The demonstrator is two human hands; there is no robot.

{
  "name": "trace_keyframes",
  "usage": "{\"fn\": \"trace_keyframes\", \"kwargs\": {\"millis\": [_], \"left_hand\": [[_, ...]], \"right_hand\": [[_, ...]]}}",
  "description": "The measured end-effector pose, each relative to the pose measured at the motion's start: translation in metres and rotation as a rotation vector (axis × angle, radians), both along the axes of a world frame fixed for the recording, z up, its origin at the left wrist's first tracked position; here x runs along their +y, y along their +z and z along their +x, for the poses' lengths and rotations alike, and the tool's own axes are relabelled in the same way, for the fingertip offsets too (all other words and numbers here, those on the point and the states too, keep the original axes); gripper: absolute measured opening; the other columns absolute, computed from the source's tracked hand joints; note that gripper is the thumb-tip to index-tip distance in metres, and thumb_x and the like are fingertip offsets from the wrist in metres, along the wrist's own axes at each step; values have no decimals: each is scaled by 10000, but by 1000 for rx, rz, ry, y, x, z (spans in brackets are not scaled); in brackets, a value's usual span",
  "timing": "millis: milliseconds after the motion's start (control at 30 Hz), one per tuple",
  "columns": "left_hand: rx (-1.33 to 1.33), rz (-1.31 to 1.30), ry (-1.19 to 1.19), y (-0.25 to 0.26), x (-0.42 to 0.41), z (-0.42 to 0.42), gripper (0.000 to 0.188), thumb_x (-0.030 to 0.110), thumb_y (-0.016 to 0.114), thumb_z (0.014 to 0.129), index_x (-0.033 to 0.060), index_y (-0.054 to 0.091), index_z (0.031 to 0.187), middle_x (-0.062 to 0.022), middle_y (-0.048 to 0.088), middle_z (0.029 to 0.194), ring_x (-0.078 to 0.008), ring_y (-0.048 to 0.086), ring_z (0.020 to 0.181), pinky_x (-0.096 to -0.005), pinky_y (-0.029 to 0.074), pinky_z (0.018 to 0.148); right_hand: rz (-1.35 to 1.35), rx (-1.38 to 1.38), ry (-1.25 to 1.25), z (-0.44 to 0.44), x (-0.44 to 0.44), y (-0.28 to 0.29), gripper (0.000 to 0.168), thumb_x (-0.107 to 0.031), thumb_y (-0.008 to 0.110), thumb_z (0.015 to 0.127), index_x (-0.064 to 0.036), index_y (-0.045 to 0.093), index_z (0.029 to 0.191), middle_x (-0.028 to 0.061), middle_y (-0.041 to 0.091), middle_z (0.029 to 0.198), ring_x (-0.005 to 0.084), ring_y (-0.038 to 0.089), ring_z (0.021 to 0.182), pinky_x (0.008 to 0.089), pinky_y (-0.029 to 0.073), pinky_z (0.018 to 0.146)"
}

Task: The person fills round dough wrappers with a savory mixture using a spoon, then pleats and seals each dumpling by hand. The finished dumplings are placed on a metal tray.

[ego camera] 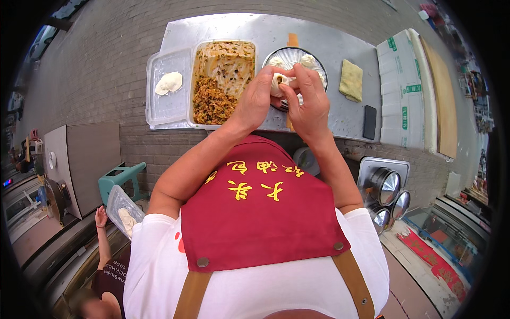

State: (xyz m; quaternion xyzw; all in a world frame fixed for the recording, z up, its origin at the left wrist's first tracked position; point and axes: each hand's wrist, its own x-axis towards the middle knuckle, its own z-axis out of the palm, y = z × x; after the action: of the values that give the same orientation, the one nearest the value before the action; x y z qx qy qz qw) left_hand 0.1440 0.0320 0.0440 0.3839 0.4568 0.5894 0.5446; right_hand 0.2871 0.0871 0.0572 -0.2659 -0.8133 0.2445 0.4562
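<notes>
Both hands meet over a round steamer tray (293, 54) with a white woven liner. My left hand (255, 97) cups a stuffed dough bun (277, 88), whose top shows a small opening with brown filling. The fingers of my right hand (308, 99) pinch the bun's pleated edge from the other side. Pleated buns (308, 60) lie on the liner, partly hidden by my fingers. Left of the hands, a plastic tub (255, 52) holds chopped filling (211, 103). Beside it, flat dough wrappers (169, 83) rest on a clear plastic lid (153, 107).
On the metal table (334, 44) at right lie a folded yellow-green cloth (351, 80) and a phone (369, 122). White foam boxes (400, 91) stand beyond. Lower right are stacked round metal steamers (386, 185); lower left, a green stool (115, 179) and another person (109, 275) near a wrapper tray (127, 217).
</notes>
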Motion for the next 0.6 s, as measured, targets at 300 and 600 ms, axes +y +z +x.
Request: {"fn": "trace_keyframes", "kwargs": {"millis": [300, 600], "left_hand": [[341, -40, -52, 32, 8, -17, 676, 526, 273, 1109, -13, 668, 1010, -146, 678, 782, -244, 617, 740, -374, 492, 740], [694, -31, -286, 76, 28, -43, 746, 604, 272, 1085, -13, 691, 1082, -168, 683, 779, -293, 659, 764, -396, 513, 783]], "right_hand": [[219, -75, 57, 6, 2, 12, 489, 79, 726, 874, 11, 590, 1338, 121, 670, 1026, 232, 681, 807, 331, 567, 700], [203, -24, 151, -1, 16, 31, 490, 75, 705, 896, -8, 586, 1365, 129, 655, 1044, 225, 680, 824, 324, 578, 689]]}}
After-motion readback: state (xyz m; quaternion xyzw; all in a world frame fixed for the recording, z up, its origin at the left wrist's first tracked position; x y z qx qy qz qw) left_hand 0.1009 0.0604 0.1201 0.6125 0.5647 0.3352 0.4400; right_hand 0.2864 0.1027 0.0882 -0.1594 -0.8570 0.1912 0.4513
